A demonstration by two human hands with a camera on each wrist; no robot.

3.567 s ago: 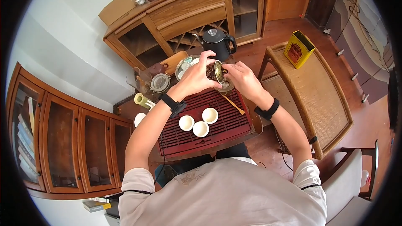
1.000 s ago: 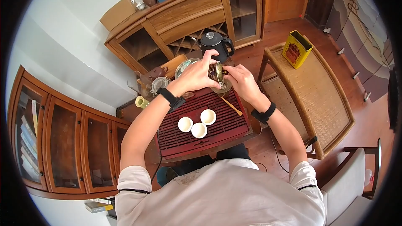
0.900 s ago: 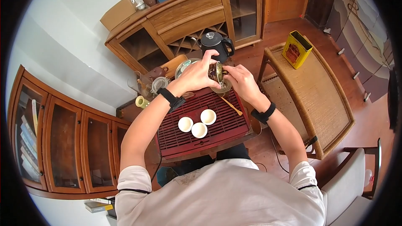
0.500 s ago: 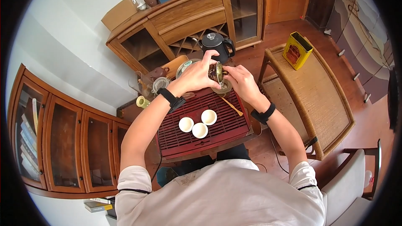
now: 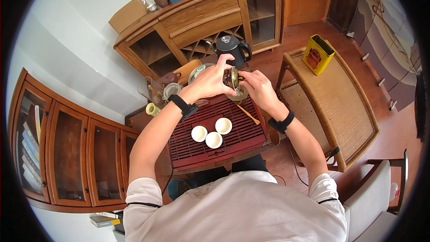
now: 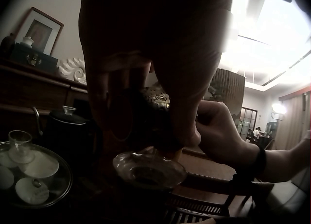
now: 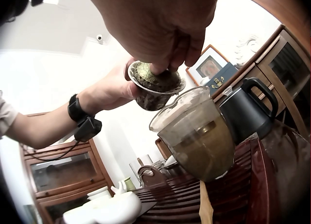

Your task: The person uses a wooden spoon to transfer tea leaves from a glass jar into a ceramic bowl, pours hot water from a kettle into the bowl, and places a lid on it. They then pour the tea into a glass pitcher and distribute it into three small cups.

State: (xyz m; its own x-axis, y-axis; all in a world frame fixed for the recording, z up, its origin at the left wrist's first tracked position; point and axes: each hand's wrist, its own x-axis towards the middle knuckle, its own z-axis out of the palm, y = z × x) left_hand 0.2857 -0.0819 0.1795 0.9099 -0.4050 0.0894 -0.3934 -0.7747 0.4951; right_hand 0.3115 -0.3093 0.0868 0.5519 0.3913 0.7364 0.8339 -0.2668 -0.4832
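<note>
My left hand (image 5: 208, 80) grips a dark patterned gaiwan (image 7: 153, 102) by its flared rim and holds it tipped on its side above a glass pitcher (image 7: 201, 148). Thumb and fingers of my right hand (image 5: 260, 88) pinch the knob of the gaiwan's lid (image 5: 235, 77), which sits inside the rim. In the right wrist view the pitcher holds brownish liquid, and its mouth is just below the gaiwan. From the left wrist, the gaiwan is mostly dark, with the pitcher's wavy rim (image 6: 148, 170) underneath.
Three white cups (image 5: 214, 140) stand on the red slatted tea tray (image 5: 190, 153), with a wooden tea scoop (image 5: 247, 114) on its right side. Behind the hands is a black kettle (image 5: 227, 47). A glass jar (image 5: 172, 90) stands left; a yellow tin (image 5: 319, 54) stands on the rattan table (image 5: 342, 112).
Since the oldest frame the gaiwan and its lid have turned slightly, and the lid shows narrower. Over the last second both hands have stayed almost still, the gaiwan tipped throughout.
</note>
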